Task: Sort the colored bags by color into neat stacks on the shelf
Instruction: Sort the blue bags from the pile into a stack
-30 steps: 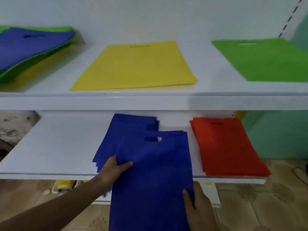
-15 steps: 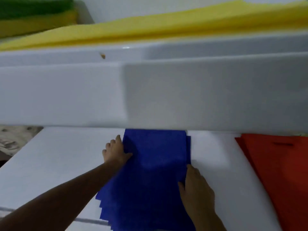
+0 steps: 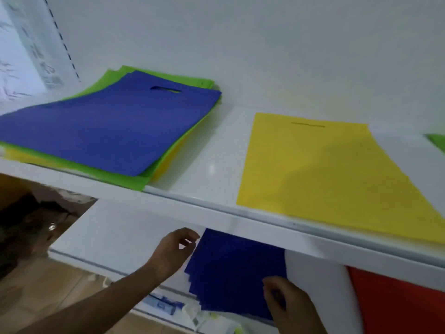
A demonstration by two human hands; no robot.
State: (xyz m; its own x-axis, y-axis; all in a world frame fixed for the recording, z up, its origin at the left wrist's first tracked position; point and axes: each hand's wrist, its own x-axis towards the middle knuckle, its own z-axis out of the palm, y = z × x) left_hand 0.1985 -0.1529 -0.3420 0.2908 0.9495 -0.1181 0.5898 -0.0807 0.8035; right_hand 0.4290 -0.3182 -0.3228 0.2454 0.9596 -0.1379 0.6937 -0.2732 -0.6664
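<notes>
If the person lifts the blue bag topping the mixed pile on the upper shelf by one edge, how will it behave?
The flat blue handled bag will probably droop: it already follows the curve of the mixed green-and-yellow pile beneath. It looks thin, so likely light. It may slide off the pile rather than drag it along.

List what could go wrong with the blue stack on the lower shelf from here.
1. The blue stack is fanned at its near edge and seems to overhang the lower shelf; bags might slide off.
2. The left hand is beside it, not pressing; the right hand alone could skew it.
</notes>
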